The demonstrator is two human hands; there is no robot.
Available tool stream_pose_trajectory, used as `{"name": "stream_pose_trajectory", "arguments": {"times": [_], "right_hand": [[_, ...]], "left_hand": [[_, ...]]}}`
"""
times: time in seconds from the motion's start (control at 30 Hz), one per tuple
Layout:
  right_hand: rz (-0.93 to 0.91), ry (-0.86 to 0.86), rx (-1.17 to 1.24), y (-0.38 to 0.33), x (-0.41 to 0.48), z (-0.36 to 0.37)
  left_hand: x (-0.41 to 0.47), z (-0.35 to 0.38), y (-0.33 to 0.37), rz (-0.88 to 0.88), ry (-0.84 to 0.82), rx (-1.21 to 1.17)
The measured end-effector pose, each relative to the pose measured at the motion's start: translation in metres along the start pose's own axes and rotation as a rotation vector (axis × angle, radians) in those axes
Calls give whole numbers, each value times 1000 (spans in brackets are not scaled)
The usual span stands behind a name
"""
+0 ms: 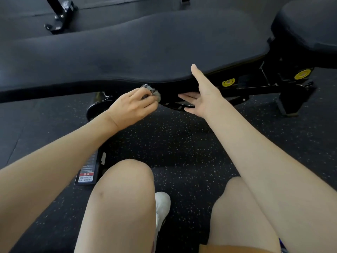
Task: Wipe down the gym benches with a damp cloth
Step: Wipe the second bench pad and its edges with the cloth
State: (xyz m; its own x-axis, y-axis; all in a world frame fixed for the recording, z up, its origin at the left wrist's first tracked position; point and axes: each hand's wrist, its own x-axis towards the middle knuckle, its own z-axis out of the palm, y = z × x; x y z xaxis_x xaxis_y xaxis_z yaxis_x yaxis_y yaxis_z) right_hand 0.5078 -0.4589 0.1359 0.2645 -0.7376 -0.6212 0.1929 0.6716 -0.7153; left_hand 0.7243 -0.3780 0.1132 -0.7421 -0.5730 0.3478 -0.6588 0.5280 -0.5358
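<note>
A long black padded gym bench (pixel 127 52) lies across the upper half of the view. My left hand (pixel 133 106) is closed around a bunched grey cloth (pixel 152 91), pressed against the underside of the pad's near edge. My right hand (pixel 202 94) is spread, thumb up on the pad's side edge and fingers reaching under it beside the black frame (pixel 255 88). The two hands are a short gap apart. Most of the cloth is hidden inside my fist.
A second black seat pad (pixel 308 24) sits at the upper right. Yellow knobs (pixel 228 82) mark the frame's joint. A frame foot (pixel 290 105) stands on the speckled rubber floor (pixel 182 152). My bare knees and a white shoe (pixel 161 207) fill the foreground. Another machine's base (pixel 62 17) stands beyond.
</note>
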Motion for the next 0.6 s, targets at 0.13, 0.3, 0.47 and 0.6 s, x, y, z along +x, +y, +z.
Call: {"name": "stream_pose_trajectory", "arguments": {"times": [0.13, 0.3, 0.47, 0.6], "right_hand": [[18, -24, 29, 6, -7, 16], [14, 30, 67, 12, -1, 28], [-59, 210, 30, 19, 2, 43], [-76, 246, 44, 23, 3, 45]], "left_hand": [[-2, -8, 2, 11, 42, -86], [47, 6, 14, 120, 90, -14], [10, 10, -3, 98, 99, 27], [-3, 7, -10, 81, 54, 63]]}}
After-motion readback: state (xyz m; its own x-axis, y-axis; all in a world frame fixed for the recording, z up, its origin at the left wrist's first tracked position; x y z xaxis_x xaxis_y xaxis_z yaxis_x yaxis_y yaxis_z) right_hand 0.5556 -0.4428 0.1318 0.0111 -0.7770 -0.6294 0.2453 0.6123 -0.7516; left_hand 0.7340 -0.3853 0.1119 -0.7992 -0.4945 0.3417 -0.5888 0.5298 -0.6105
